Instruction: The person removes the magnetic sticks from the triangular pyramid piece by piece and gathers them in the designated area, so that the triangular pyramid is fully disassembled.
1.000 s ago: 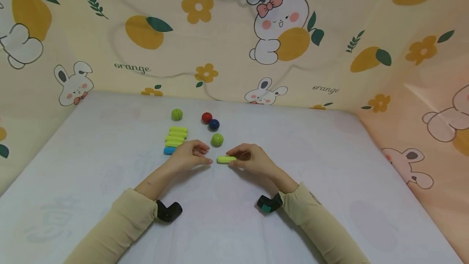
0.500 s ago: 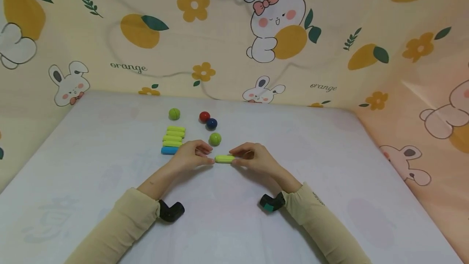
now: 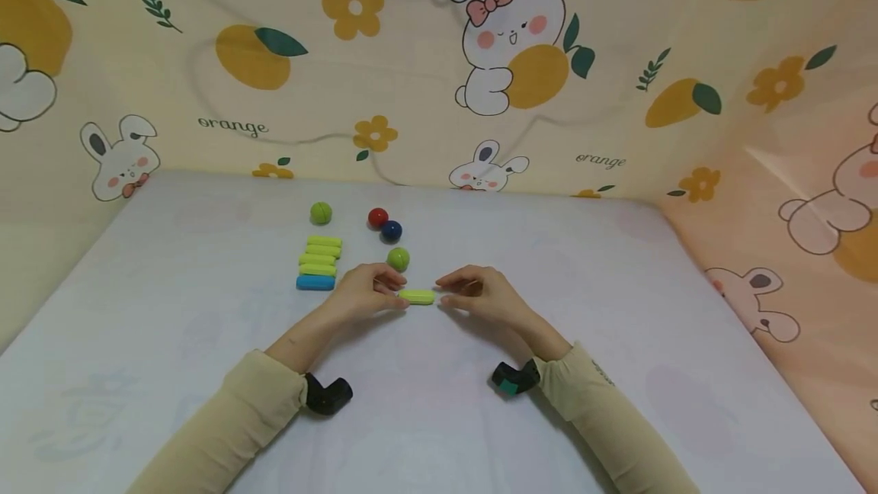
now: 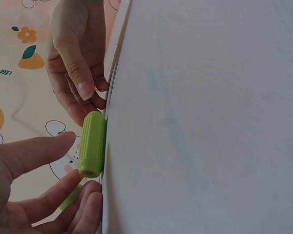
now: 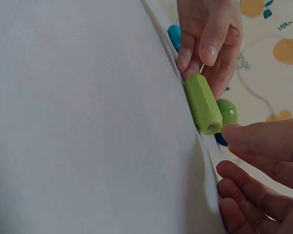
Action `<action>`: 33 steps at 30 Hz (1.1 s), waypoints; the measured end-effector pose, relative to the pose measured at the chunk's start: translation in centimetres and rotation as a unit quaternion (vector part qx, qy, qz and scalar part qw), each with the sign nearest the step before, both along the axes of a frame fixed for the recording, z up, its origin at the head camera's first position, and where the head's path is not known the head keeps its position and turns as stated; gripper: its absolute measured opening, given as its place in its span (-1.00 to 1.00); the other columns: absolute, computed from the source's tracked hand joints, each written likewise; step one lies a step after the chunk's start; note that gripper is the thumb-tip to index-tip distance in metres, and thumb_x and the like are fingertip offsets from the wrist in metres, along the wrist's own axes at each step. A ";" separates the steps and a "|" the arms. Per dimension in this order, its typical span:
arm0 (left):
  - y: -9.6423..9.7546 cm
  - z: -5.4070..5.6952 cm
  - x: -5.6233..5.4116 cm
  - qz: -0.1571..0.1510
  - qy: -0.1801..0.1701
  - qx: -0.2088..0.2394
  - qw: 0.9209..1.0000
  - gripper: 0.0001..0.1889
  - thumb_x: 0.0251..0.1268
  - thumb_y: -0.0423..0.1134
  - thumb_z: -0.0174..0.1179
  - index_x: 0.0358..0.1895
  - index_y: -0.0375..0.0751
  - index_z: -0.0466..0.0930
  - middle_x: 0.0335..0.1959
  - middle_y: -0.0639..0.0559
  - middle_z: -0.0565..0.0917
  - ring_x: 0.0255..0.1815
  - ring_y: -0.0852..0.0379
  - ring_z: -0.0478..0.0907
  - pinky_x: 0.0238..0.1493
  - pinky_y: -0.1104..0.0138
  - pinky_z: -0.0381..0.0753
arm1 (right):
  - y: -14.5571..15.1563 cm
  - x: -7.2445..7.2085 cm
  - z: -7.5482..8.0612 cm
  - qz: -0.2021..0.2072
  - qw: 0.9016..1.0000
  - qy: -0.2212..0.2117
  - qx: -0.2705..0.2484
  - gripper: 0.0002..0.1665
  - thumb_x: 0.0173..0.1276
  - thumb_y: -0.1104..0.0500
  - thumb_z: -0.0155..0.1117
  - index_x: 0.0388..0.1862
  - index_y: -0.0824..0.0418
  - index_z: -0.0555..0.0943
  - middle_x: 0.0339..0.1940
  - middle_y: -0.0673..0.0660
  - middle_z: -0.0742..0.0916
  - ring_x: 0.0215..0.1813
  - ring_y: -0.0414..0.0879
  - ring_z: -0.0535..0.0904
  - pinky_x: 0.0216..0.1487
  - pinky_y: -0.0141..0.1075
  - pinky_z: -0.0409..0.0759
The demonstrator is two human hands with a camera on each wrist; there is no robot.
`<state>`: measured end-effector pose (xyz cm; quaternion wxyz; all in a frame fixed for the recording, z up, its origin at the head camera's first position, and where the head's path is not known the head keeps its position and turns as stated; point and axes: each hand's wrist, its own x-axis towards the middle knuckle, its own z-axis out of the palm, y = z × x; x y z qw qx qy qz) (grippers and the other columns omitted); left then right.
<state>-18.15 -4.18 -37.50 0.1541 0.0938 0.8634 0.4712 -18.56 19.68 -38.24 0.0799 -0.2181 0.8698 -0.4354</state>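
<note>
A light green ridged rod (image 3: 416,296) with a small hole in its end lies on the white table between both hands. My left hand (image 3: 369,292) is at its left end, the thumb and fingers spread around that end; in the left wrist view the index fingertip (image 4: 76,176) is close to or touching it. My right hand (image 3: 488,294) stands just off the right end, fingers loosely bent and holding nothing. In the right wrist view the rod (image 5: 203,105) lies between the two hands, a green ball (image 5: 226,112) partly hidden behind it.
Left of the hands, several yellow-green rods (image 3: 319,254) lie in a row above a blue rod (image 3: 315,282). Behind are a green ball (image 3: 321,213), a red ball (image 3: 378,218), a dark blue ball (image 3: 391,231) and a nearer green ball (image 3: 398,258). A printed cloth wall encloses the table.
My right hand has let go of the green rod and drawn slightly right. My left hand has come up to the rod's left end. The head view has shifted slightly.
</note>
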 end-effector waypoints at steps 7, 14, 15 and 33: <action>0.5 0.0 0.2 -0.006 0.004 -0.002 1.000 -0.66 0.10 -0.31 0.37 -0.03 -0.27 0.61 -0.09 -0.09 0.66 -0.16 0.08 0.58 0.00 0.22 0.56 | 0.7 -0.1 -0.6 -0.004 1.000 -0.006 0.004 -0.64 0.21 0.19 0.41 -0.01 0.25 0.67 -0.04 0.18 0.73 -0.02 0.04 0.61 0.05 -0.09 0.57; 0.8 -0.2 -0.1 -0.012 0.004 -0.005 1.000 -0.71 0.09 -0.35 0.35 -0.07 -0.22 0.66 -0.13 -0.06 0.66 -0.17 0.08 0.54 -0.03 0.23 0.51 | 0.9 0.3 -0.4 -0.006 1.000 -0.015 -0.006 -0.63 0.22 0.25 0.38 0.01 0.33 0.64 0.00 0.26 0.70 0.02 0.12 0.59 0.07 -0.01 0.55; 0.9 -0.2 -0.1 -0.012 0.003 -0.006 1.000 -0.72 0.10 -0.36 0.35 -0.07 -0.22 0.66 -0.15 -0.05 0.66 -0.18 0.08 0.52 -0.05 0.24 0.50 | 0.9 0.3 -0.3 -0.006 1.000 -0.016 -0.006 -0.63 0.22 0.25 0.38 0.01 0.34 0.64 0.00 0.26 0.70 0.02 0.13 0.59 0.07 0.00 0.55; 1.2 -0.4 -0.3 -0.009 0.000 -0.010 1.000 -0.78 0.15 -0.35 0.32 -0.11 -0.17 0.71 -0.25 -0.01 0.62 -0.24 0.09 0.43 -0.19 0.35 0.41 | 1.5 0.0 -0.4 -0.004 1.000 -0.008 0.009 -0.66 0.22 0.18 0.39 -0.01 0.23 0.67 -0.04 0.14 0.73 -0.04 -0.04 0.60 -0.01 -0.29 0.56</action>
